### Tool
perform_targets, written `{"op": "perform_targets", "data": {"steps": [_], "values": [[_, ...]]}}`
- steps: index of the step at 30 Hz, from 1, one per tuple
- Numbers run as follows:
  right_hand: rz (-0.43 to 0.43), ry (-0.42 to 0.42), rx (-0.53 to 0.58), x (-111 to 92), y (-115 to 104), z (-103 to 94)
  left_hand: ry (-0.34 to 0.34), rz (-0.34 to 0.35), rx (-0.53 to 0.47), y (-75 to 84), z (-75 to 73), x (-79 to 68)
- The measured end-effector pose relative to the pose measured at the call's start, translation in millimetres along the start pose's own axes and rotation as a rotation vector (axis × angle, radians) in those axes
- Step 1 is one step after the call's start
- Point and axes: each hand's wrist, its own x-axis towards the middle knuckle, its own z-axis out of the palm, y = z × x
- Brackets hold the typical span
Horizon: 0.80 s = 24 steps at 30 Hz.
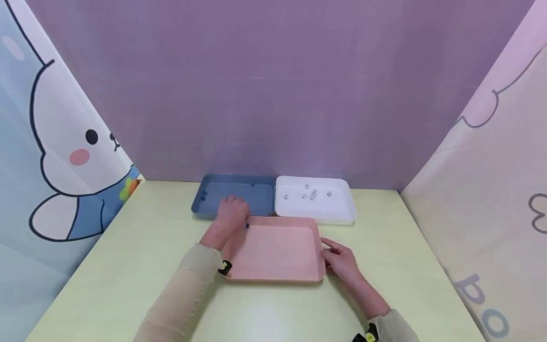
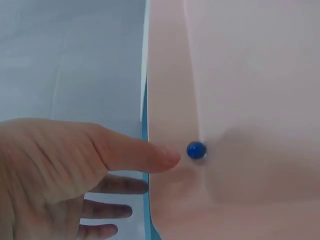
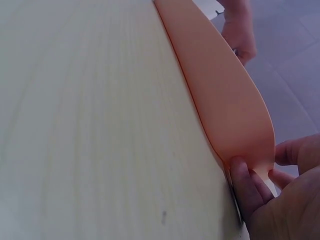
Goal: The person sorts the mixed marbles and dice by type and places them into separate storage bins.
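A pink tray [image 1: 278, 251] lies on the table in front of two other trays. My left hand [image 1: 232, 212] grips its far left corner; in the left wrist view the thumb [image 2: 160, 157] lies over the rim, with the other fingers outside the wall. A round blue bead [image 2: 196, 150] sits inside the tray at the foot of the wall, just off the thumb tip. At the tray's right side my right hand [image 1: 342, 261] holds the edge. The right wrist view shows that hand's fingers [image 3: 242, 177] around the tray's corner.
Behind the left hand stands a blue tray [image 1: 260, 204] with several small dark blue beads. Beside it, a white tray [image 1: 316, 213] holds several small clear-and-dark pieces. A purple backdrop [image 1: 273, 95] rises at the table's [image 1: 384, 266] back edge, with printed cloths on both sides.
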Motion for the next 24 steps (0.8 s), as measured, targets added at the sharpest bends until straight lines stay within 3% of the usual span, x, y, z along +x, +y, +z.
{"op": "perform_targets", "data": {"steps": [7, 16, 24], "values": [[-0.008, 0.011, 0.004, 0.2, 0.2, 0.2, -0.025, 0.053, -0.008, 2.3, 3.5, 8.4], [-0.002, 0.014, 0.029, -1.3, 2.7, 1.9, -0.062, 0.107, 0.092, 7.8, 5.1, 15.2], [-0.013, 0.021, 0.021, 0.1, 1.9, 1.2, -0.047, 0.109, 0.108, 9.9, 8.2, 18.6]]}}
